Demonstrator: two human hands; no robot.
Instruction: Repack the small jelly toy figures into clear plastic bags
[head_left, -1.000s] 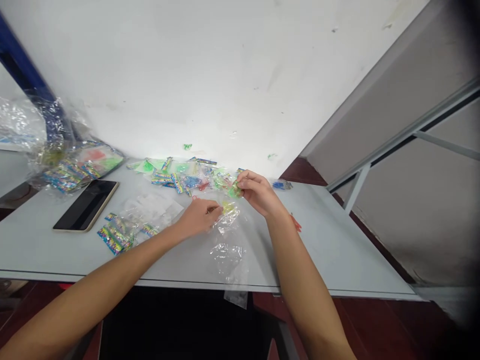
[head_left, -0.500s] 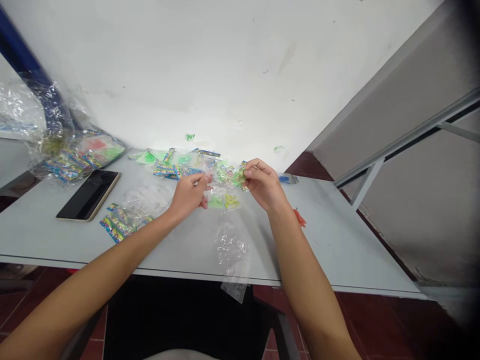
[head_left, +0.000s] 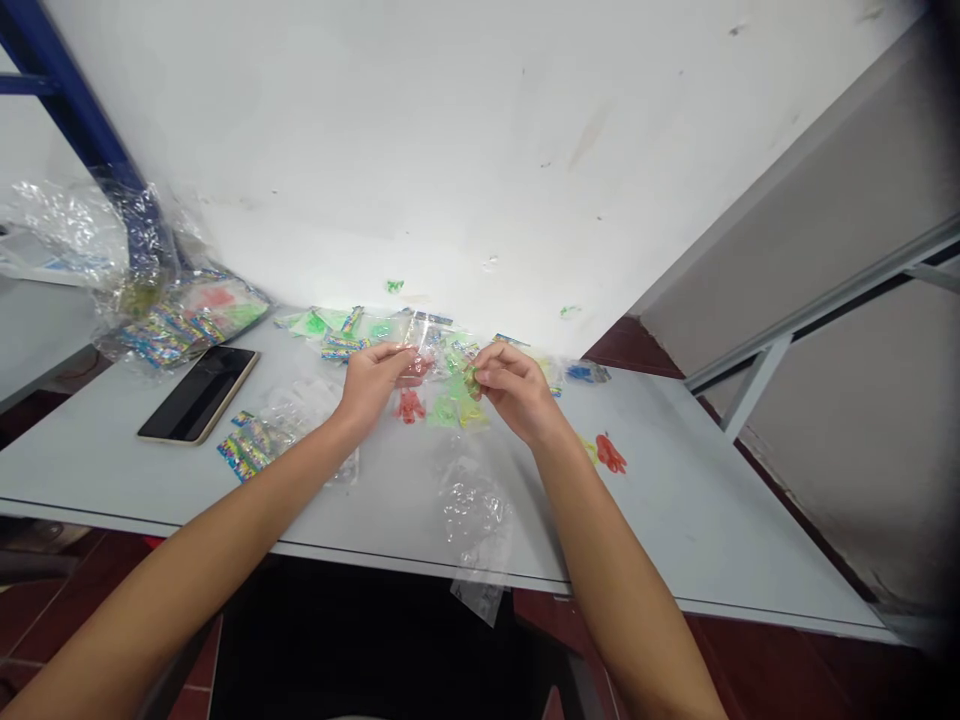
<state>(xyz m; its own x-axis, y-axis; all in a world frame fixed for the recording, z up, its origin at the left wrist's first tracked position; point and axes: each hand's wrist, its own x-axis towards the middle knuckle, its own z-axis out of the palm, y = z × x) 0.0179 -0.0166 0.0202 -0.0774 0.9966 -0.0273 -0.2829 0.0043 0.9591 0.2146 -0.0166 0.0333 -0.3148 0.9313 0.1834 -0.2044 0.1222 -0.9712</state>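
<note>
My left hand (head_left: 375, 385) is closed, thumb against fingers, on a clear plastic bag (head_left: 421, 332) that stands up from the fingertips. Close by on the right, my right hand (head_left: 516, 388) pinches a soft green toy (head_left: 458, 384), partly hidden by the fingers. Below the left fingertips lies a red hand-shaped toy (head_left: 409, 406). Between the hands, flat on the table, are a pale green piece (head_left: 442, 412) and a yellow piece (head_left: 471, 414). Behind both hands runs a row of small clear packets with colourful printed strips (head_left: 343, 347).
A phone (head_left: 199, 394) lies at left beside a heap of packaged toys (head_left: 187, 318). Printed strips (head_left: 244, 447) and clear bags (head_left: 300, 405) are nearer me. One crumpled bag (head_left: 476, 510) hangs over the table's front edge. Another red toy (head_left: 611, 453) lies right. A white wall (head_left: 450, 150) stands behind.
The view has shifted slightly. My left hand now holds the clear bag upright, and my right hand has come nearer to it with the green toy. The red toy below the left hand is uncovered.
</note>
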